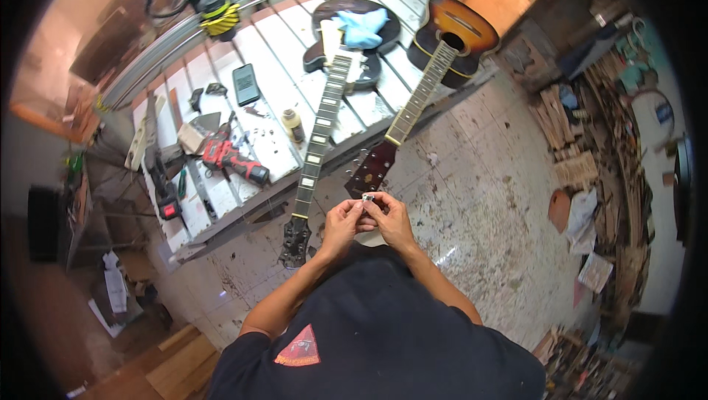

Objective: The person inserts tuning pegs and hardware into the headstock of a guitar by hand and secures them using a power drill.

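Close in front of my body, my left hand [342, 229] and my right hand [392, 226] meet with fingers pinched together. Between their fingertips is a small silvery metal piece [367, 197], too small to name its kind. Just beyond my hands is the dark red headstock [370, 167] of a sunburst acoustic guitar [461, 25], whose body rests at the far right of the slatted workbench [287, 22]. To the left, a dark electric guitar [322, 116] lies with its neck over the bench edge. Its black headstock [295, 236] is beside my left forearm.
A blue cloth [363, 28] lies on the electric guitar's body. On the bench are a phone [245, 84], a small bottle [293, 126], a red cordless drill [232, 162] and other tools. Wood offcuts [616, 179] are piled at the right. A yellow-bristled machine head [217, 16] hangs above the bench.
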`<state>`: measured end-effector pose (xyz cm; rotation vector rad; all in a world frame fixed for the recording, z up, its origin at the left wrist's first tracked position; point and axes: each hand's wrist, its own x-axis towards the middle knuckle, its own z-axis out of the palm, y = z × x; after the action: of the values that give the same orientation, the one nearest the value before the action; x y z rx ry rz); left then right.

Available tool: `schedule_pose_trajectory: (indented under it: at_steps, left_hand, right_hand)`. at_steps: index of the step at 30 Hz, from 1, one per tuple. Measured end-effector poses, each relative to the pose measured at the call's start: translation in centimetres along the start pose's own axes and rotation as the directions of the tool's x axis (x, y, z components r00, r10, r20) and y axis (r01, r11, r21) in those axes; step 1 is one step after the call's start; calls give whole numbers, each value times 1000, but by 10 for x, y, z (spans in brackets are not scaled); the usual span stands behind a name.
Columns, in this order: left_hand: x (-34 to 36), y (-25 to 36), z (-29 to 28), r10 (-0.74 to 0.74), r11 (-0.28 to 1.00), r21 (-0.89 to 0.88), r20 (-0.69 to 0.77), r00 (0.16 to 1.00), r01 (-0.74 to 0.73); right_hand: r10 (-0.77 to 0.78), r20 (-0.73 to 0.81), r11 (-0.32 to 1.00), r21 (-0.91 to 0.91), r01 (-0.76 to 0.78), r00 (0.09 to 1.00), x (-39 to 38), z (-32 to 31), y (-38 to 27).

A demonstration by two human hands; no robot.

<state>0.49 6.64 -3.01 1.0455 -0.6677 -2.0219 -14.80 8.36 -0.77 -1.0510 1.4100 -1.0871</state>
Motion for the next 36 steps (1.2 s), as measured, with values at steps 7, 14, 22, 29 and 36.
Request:
schedule_pose_trajectory:
  at_steps: [7,14,22,29,36]
  left_hand:
    - [17,1,16,-194,931,347,204,960,115]
    - [54,26,-17,161,906,401,-39,986,-132]
    - [132,38,-13,213,758,624,40,976,-190]
    - [179,38,-8,-15,640,751,221,975,-161]
    - [211,35,-18,-246,636,771,169,955,28]
  right_hand:
    - [140,-12,949,287,-130,990,1,-34,22]
    - [283,-147,955,135,-264,948,54,-84,56]
    - [361,-50,927,-92,-364,931,118,-93,81]
    - [331,45,943,-43,-329,943,122,-101,74]
    - [222,246,975,-37,-220,943,123,-107,66]
